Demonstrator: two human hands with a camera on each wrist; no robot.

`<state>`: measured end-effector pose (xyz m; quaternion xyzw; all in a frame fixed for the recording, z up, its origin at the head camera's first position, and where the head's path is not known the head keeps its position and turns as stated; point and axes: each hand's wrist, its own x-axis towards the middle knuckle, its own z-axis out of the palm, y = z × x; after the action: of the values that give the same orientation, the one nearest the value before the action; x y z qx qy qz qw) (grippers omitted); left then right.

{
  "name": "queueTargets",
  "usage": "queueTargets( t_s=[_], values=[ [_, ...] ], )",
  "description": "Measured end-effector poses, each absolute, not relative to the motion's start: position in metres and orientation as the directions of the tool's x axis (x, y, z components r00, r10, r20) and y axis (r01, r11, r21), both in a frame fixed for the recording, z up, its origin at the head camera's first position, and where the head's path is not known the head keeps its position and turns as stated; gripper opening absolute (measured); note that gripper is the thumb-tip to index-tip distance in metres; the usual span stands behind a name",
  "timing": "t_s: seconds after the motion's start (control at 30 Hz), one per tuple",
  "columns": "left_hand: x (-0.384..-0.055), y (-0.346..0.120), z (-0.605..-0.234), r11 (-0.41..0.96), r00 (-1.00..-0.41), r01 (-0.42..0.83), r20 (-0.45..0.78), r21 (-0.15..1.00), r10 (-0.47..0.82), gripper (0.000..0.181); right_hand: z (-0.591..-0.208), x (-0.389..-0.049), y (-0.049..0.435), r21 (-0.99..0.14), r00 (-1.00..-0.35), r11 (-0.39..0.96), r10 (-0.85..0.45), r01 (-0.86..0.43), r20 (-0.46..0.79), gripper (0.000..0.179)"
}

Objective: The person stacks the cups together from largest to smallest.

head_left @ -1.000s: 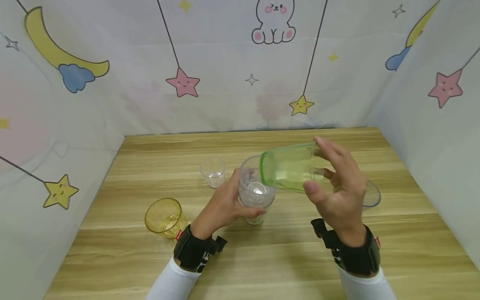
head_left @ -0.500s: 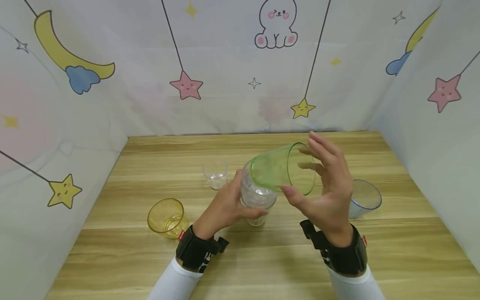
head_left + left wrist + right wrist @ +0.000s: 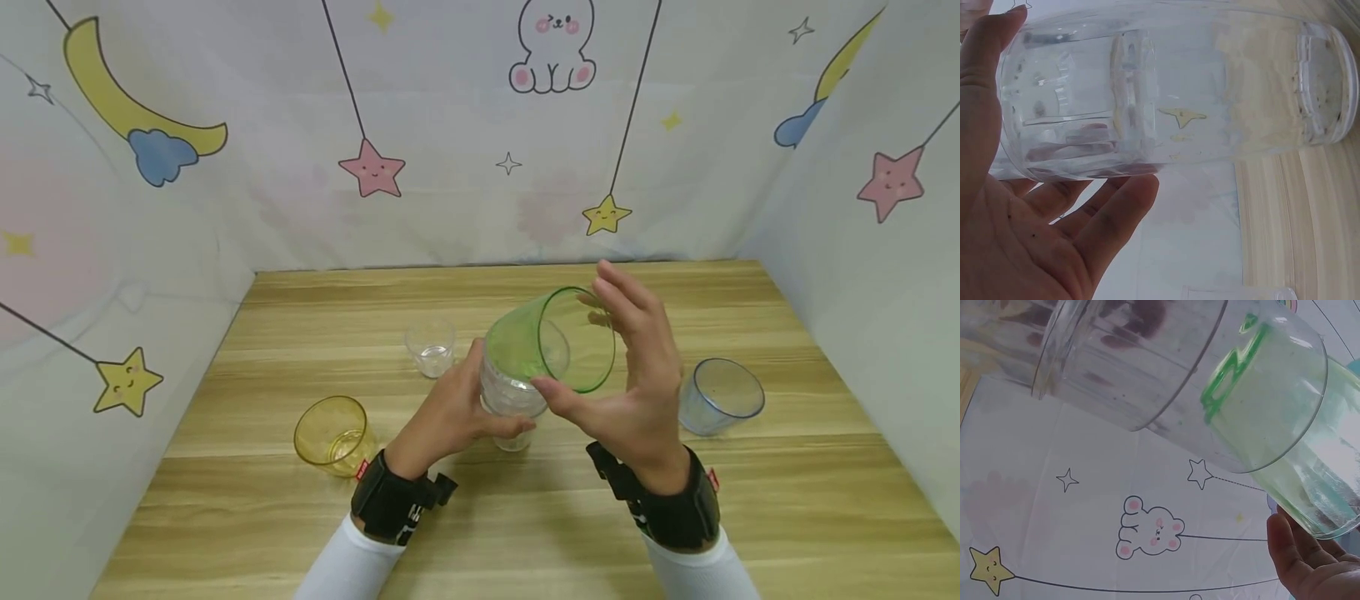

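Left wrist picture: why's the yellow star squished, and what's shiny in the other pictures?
Left wrist view: the yellow star shows through the clear cups, whose curved walls probably bend it; right wrist view: white glare on the green cup; head view: a small glint on the clear cups.

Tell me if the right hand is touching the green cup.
Touching. The head view shows the right hand holding the green cup tilted, the thumb against the near rim and fingertips at the far side.
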<state>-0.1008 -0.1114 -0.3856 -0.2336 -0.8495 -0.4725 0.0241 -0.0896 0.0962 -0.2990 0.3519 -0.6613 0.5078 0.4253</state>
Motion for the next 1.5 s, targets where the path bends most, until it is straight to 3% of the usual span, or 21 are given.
queueTargets(
  t_s=[0.93,1.27,1.5],
  values=[
    [-0.103,-0.113,-0.389,0.432,-0.863,0.480,0.323,0.764,0.388,0.104,-0.300,-0.093,0.084,-0.376,-0.384,0.111,-0.068,-0.920,0.921,0.080],
    [-0.105,-0.110,-0.390,0.424,-0.857,0.488,0.326,0.763,0.400,0.095,-0.304,-0.097,0.082,-0.351,-0.378,0.186,-0.134,-0.918,0.916,0.079],
    [-0.106,-0.109,-0.389,0.434,-0.852,0.498,0.329,0.751,0.407,0.095,-0.308,-0.099,0.086,-0.394,-0.435,0.224,-0.173,-0.891,0.884,0.085]
  ],
)
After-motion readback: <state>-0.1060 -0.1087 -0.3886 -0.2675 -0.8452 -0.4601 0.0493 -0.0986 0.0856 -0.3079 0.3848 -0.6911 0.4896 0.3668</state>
